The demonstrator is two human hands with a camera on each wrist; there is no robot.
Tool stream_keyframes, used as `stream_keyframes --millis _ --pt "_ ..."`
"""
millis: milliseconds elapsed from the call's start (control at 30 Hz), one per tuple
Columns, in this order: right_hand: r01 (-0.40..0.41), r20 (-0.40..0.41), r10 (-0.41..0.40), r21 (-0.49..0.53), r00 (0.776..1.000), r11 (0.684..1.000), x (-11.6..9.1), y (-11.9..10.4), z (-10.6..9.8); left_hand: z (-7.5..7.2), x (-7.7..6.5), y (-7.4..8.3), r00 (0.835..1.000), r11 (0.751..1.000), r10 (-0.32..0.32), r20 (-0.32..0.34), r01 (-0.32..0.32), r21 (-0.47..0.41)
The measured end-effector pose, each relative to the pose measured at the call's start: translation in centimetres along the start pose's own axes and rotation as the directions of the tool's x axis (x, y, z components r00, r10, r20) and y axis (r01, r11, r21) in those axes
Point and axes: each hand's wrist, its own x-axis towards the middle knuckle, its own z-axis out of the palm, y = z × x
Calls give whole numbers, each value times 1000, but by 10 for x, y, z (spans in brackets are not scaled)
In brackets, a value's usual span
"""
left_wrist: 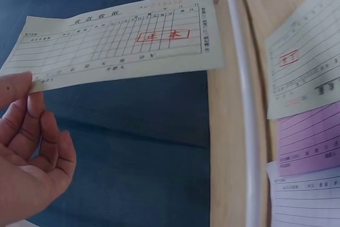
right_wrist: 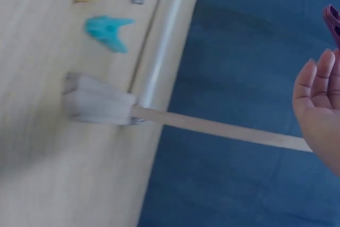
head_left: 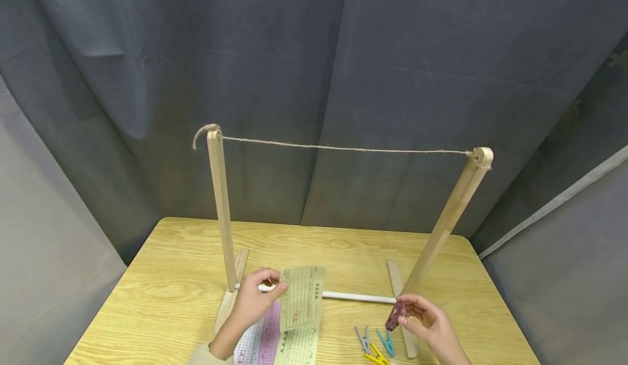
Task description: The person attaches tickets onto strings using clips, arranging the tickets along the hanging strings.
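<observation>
My left hand (head_left: 252,302) pinches a pale green receipt slip (head_left: 301,297) by one edge, thumb on top, raised above the table. Printed lines and a red stamp show on the slip in the left wrist view. A maroon clothespin (head_left: 394,316) is held between the thumb and fingers of my right hand (head_left: 428,324), in front of the stand's right post. In the right wrist view only part of that clothespin (right_wrist: 332,22) shows at the edge. Below the raised slip lie a green slip (head_left: 298,348), a purple slip (head_left: 269,335) and a white slip (head_left: 247,346), side by side.
A wooden stand has a left post (head_left: 222,207), a right post (head_left: 446,218) and a white rod (head_left: 358,297) low between them. Twine (head_left: 333,147) stretches across the tops. Grey (head_left: 363,339), teal (head_left: 386,344) and yellow clothespins (head_left: 377,356) lie on the table (head_left: 162,294).
</observation>
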Motion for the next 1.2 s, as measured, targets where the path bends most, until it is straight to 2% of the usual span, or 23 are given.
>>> stream_keyframes --millis 100,200,267,367,500,633,867,1033,1200 --pt "7 -17 -7 4 1000 1000 6 -8 2 -2 3 -7 999 999 33 -19 -33 -7" --pt "-36 -57 38 21 998 999 12 -18 5 -5 5 -5 996 996 79 -45 -81 -41" --pt "-69 -89 73 40 993 997 16 -24 7 -8 6 -3 995 994 78 -58 -82 -71" --pt "-76 -114 86 84 990 994 20 -32 9 -10 8 2 996 994 61 -70 -67 -84" --pt "3 -103 8 102 995 995 25 -41 12 -14 10 7 997 996 24 -78 -31 -89" --pt "96 -98 -85 119 992 988 31 -47 15 -18 11 10 995 995 26 -98 -35 -91" --pt "219 -103 -204 164 973 962 44 -59 18 -24 16 20 985 991 101 -142 -112 -67" --pt "249 -103 -234 171 967 953 52 -69 18 -29 22 29 970 985 156 -185 -167 -47" --pt "266 -91 -254 167 963 949 58 -76 19 -36 24 54 952 971 231 -202 -239 -18"
